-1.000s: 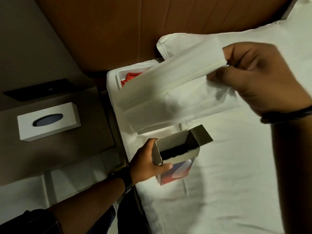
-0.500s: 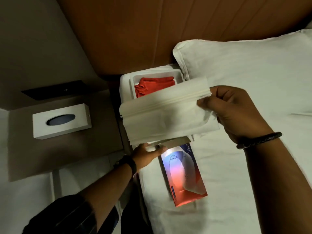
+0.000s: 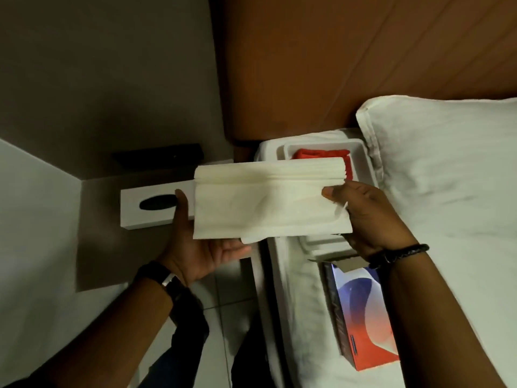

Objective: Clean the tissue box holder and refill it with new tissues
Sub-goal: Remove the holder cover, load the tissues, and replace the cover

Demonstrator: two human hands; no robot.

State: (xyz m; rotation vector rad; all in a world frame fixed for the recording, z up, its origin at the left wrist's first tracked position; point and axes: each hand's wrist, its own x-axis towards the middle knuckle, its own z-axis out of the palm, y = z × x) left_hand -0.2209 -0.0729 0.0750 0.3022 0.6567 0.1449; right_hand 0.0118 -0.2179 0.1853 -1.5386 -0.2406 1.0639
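- Holding a white tissue stack [image 3: 268, 203] in the air: left hand [image 3: 201, 247] cupped beneath, right hand [image 3: 361, 217] pinching its right end.
- White tissue holder [image 3: 151, 205] sits left, on a shelf.
- Opened tissue carton [image 3: 361, 312] lies near right on the bed [image 3: 447, 219].
- White tray [image 3: 361, 158] holds red cloth [image 3: 321, 153].

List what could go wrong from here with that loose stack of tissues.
1. The tissue stack is held only at its ends, by the left hand and right hand; its lower sheets already hang loose and could slip out.
2. It must probably go into the white holder on the shelf; the loose sheets may crumple on entry.
3. The emptied tissue carton lies near the bed's edge and could be knocked off.
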